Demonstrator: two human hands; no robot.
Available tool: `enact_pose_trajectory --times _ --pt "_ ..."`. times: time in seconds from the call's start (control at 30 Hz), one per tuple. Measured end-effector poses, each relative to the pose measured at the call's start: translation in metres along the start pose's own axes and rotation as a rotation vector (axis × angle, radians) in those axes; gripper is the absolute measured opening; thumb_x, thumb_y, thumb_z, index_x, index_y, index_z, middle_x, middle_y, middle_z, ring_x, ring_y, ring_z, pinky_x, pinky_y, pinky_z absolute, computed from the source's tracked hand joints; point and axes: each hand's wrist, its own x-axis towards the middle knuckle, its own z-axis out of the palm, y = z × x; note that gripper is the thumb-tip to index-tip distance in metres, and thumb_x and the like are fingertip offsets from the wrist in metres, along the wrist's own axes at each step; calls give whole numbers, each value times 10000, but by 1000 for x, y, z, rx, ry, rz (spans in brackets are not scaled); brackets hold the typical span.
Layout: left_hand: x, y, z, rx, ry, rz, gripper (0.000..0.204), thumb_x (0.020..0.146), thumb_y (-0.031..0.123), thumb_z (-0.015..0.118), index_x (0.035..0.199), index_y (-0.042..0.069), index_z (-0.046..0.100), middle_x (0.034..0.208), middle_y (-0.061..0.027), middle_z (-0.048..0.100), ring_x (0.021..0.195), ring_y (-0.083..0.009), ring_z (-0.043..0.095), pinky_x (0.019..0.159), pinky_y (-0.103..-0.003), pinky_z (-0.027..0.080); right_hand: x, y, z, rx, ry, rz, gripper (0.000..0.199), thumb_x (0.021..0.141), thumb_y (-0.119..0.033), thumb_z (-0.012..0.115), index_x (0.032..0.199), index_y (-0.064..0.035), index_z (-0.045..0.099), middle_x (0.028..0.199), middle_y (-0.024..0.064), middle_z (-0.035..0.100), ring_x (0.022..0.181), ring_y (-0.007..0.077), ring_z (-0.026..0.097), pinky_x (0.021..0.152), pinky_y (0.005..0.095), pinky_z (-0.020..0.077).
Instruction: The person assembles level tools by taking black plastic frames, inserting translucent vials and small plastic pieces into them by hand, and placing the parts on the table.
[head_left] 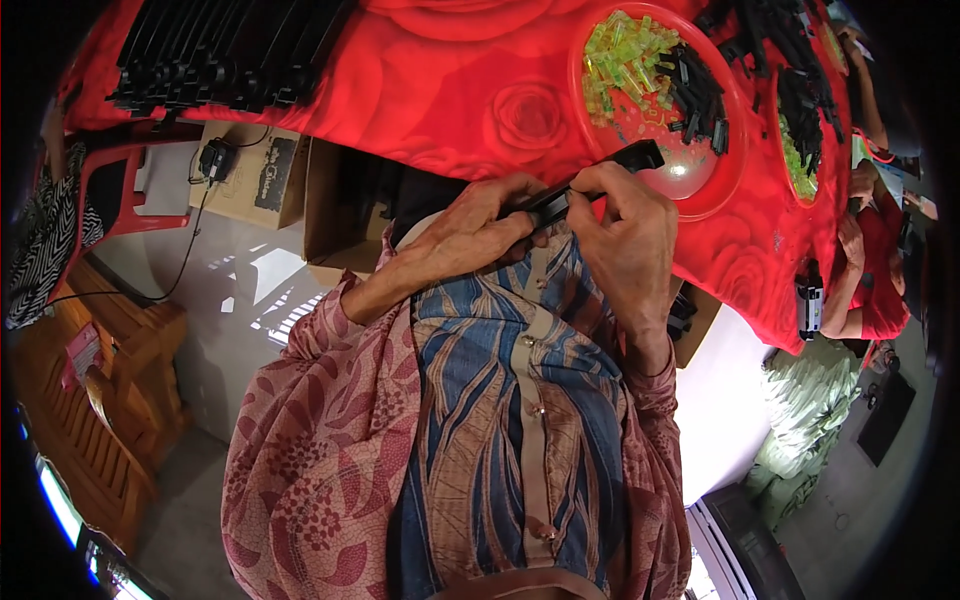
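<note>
A long, narrow black plastic part (pixel 636 157) is held slantwise between my hands, just off the near edge of the table. My left hand (pixel 478 228) is closed round its lower end. My right hand (pixel 632 235) pinches the part along its middle, thumb and forefinger pressed together. Whether anything small sits between those fingertips is hidden. Just beyond the part's upper end lies a round red tray (pixel 738 165), holding clear yellow-green pieces (pixel 625 60) and small black pieces (pixel 697 105).
A red rose-patterned cloth (pixel 440 70) covers the table. Long black parts (pixel 220 50) lie in a row at the far left. Cardboard boxes (pixel 262 185) stand below the edge. On the right, another person (pixel 880 270) sits near a second tray (pixel 797 150).
</note>
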Motion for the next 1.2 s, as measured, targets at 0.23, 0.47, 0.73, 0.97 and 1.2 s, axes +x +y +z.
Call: enact_pose_trajectory --times 0.23,0.47,0.73,0.97,1.2 --pt "7 -1 -6 269 8 48 343 888 66 473 1217 -25 500 956 -76 614 845 -119 567 740 -270 461 -3 2 4 23 46 -40 95 729 20 652 806 -22 614 718 87 607 573 233 539 514 340 409" --pt "4 7 1 371 75 170 310 886 73 476 1169 -44 529 971 -116 615 911 -192 584 826 -329 463 -6 -1 2 55 49 -9 99 731 0 655 807 -34 600 749 123 609 652 350 613 537 404 457" --pt "5 8 8 426 108 59 219 932 74 465 1101 -50 529 942 -135 649 843 -185 620 755 -317 486 -10 0 4 69 82 -25 110 728 11 649 808 -33 587 744 120 602 643 349 606 533 398 453" --pt "4 3 15 345 215 191 200 907 23 519 1088 -53 558 905 -130 657 830 -176 618 745 -316 473 -10 -2 2 66 91 -29 107 725 11 649 800 -33 586 735 112 606 638 334 612 530 397 453" --pt "4 2 18 407 277 290 158 893 6 532 1030 -58 578 867 -139 652 825 -162 612 733 -306 463 -11 -3 3 89 92 -48 119 729 3 649 836 -38 615 764 115 622 663 336 624 545 397 469"
